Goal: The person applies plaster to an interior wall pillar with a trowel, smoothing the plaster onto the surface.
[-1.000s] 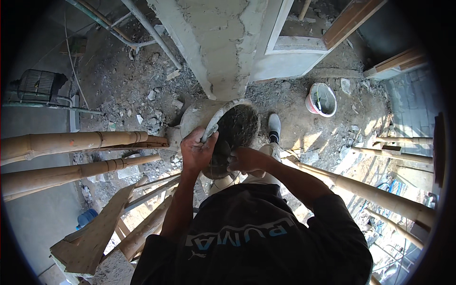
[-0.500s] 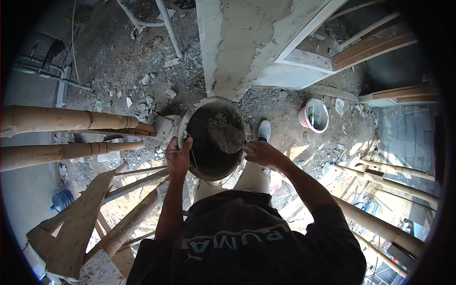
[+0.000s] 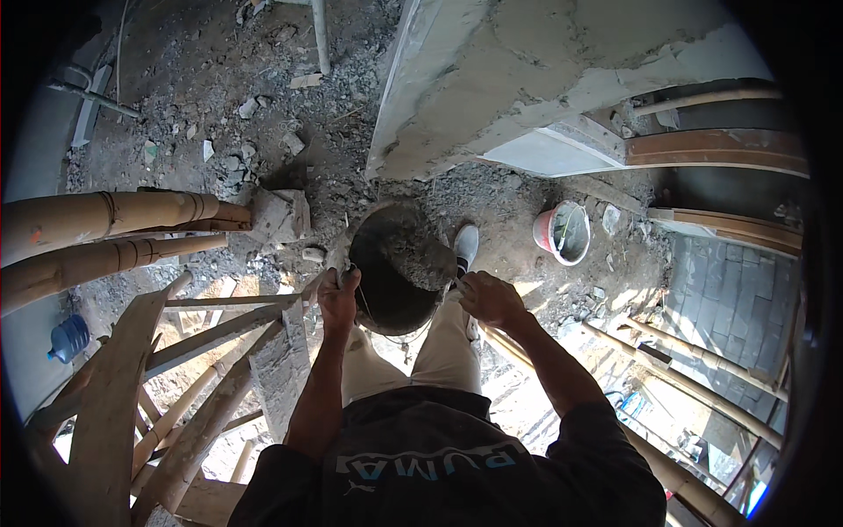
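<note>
A dark round bucket (image 3: 383,303) with a mortar-caked rim is in front of my legs. My left hand (image 3: 339,300) is closed on its left rim, thumb up. Closed at the right side of the bucket, my right hand (image 3: 492,299) grips the handle of a trowel. The trowel's blade is over the bucket's mouth, largely hidden under a heap of wet grey mortar (image 3: 420,255). The inside of the bucket is dark, so its contents are hard to make out.
A plastered wall end (image 3: 492,97) rises just ahead. To the right stands a white and red bucket (image 3: 562,233). Bamboo poles (image 3: 105,224) and a wooden plank frame (image 3: 118,378) crowd the left. Rubble (image 3: 281,215) litters the ground; more bamboo poles (image 3: 685,386) lie at the right.
The view has shifted, and the wall end now appears farther right. Both hands keep their grips, with the bucket and trowel slightly lower in view; more of my legs shows.
</note>
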`<control>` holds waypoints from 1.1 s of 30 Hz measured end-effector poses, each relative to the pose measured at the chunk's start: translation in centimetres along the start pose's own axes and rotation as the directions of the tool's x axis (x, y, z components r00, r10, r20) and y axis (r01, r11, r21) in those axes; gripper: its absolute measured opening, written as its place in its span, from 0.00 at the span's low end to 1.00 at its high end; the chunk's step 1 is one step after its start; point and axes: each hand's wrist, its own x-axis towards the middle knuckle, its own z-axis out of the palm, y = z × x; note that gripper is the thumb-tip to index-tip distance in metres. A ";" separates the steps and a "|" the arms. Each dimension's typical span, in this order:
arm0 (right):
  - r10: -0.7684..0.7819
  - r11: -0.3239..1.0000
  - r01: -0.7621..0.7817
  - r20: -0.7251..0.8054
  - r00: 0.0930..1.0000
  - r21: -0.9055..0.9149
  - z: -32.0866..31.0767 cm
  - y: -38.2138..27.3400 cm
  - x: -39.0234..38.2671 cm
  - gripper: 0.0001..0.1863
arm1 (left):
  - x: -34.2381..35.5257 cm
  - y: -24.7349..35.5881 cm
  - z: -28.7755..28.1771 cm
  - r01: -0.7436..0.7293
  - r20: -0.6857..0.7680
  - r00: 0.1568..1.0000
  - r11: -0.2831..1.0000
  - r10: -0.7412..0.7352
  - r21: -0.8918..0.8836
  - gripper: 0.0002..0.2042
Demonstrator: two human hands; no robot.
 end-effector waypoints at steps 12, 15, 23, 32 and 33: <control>0.001 0.995 0.010 0.105 0.994 -0.099 -3.0 2.3 4.4 0.21 | 2.6 -9.0 2.5 0.096 -0.074 0.991 0.970 -0.115 -0.222 0.07; -0.098 0.995 0.083 0.307 0.947 0.060 -7.7 1.7 6.2 0.22 | 3.2 -9.5 1.4 0.078 -0.077 0.992 0.973 -0.097 -0.216 0.09; 0.088 0.916 -0.183 0.268 0.960 0.357 -13.4 6.7 12.9 0.16 | 3.3 -11.2 2.3 0.125 -0.098 0.984 0.973 -0.146 -0.195 0.10; 0.139 0.983 -0.126 -0.090 0.986 0.135 -4.9 10.6 7.1 0.18 | 4.0 -13.3 -0.7 0.119 -0.144 0.979 0.980 -0.143 -0.162 0.08; 0.055 0.995 -0.037 -0.207 0.977 0.089 -3.1 11.3 7.7 0.17 | 4.4 -13.7 -0.3 0.120 -0.136 0.981 0.983 -0.140 -0.140 0.09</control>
